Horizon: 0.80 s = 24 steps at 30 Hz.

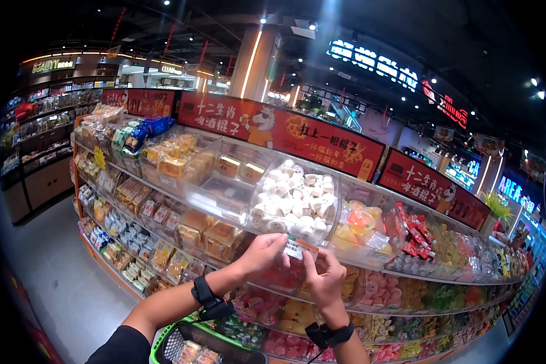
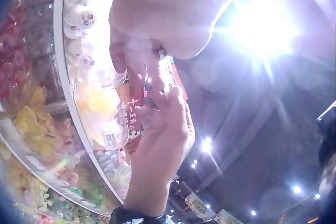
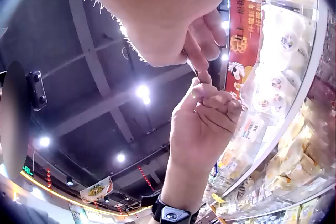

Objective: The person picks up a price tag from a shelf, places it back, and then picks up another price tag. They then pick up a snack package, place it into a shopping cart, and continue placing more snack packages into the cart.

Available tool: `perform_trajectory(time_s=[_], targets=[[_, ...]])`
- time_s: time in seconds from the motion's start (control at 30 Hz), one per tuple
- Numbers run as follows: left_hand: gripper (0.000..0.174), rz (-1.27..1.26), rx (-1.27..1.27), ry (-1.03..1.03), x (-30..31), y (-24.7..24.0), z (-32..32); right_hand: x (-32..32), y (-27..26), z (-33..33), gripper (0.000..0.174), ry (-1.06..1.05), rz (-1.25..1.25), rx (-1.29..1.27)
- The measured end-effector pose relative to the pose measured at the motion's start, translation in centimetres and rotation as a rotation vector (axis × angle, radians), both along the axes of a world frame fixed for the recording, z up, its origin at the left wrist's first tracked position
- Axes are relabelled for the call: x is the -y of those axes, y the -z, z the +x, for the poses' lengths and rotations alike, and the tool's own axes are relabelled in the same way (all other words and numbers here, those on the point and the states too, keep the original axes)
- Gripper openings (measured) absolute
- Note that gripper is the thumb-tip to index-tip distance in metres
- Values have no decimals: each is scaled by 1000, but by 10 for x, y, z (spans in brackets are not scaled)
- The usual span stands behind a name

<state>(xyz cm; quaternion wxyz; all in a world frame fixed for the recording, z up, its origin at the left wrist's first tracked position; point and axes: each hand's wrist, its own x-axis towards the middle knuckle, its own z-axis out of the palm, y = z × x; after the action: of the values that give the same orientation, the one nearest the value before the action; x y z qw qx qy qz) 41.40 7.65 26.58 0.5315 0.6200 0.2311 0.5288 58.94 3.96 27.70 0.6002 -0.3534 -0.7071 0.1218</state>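
A small price label (image 1: 293, 248) with a white face and an orange edge is pinched between both hands at the shelf front. My left hand (image 1: 262, 255) grips its left end with thumb and fingers, and my right hand (image 1: 326, 278) pinches the right end. In the left wrist view the label (image 2: 168, 71) shows between the two hands, partly hidden by fingers. Just behind it stands a clear bin of small white cups (image 1: 297, 197), some with printed lids in the right wrist view.
A black basket with a green rim (image 1: 158, 349) and packaged snacks in it hangs below my left forearm. Left of the white cups is a clear bin (image 1: 215, 197); yellow sweets (image 1: 359, 221) lie to the right. Red banners (image 1: 279, 130) run along the shelf top.
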Motion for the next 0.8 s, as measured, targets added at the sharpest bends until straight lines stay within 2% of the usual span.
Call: perform_trajectory(time_s=[0.07,0.17,0.2,0.3,0.33,0.43,0.53,0.63,0.67,0.73,0.8], targets=[[40,-31,-16,-10,-2,3,-4,-6,4,2,11,2,-25,3],[45,-159,24,49,-1,2,-11,-16,3,4,12,205,558,219],[46,-218,48,82,0,1,-12,-15,4,5,19,201,567,262],[52,-234,112,201,5,-2,-2,-22,14,8,19,26,548,290],[52,-134,74,216,2,2,-1,-20,17,8,20,22,506,277],[46,-136,60,134,9,2,1,-17,21,4,21,69,541,170],[35,-130,12,106,21,-7,1,-20,24,4,22,13,545,143],[25,109,-31,112,11,5,3,-18,23,2,21,-20,539,118],[19,41,16,129,16,0,3,-17,21,2,22,-26,541,129],[18,71,20,60,11,5,2,-12,16,2,23,-37,546,150],[17,101,0,-8,8,5,1,-8,11,6,25,57,444,80]])
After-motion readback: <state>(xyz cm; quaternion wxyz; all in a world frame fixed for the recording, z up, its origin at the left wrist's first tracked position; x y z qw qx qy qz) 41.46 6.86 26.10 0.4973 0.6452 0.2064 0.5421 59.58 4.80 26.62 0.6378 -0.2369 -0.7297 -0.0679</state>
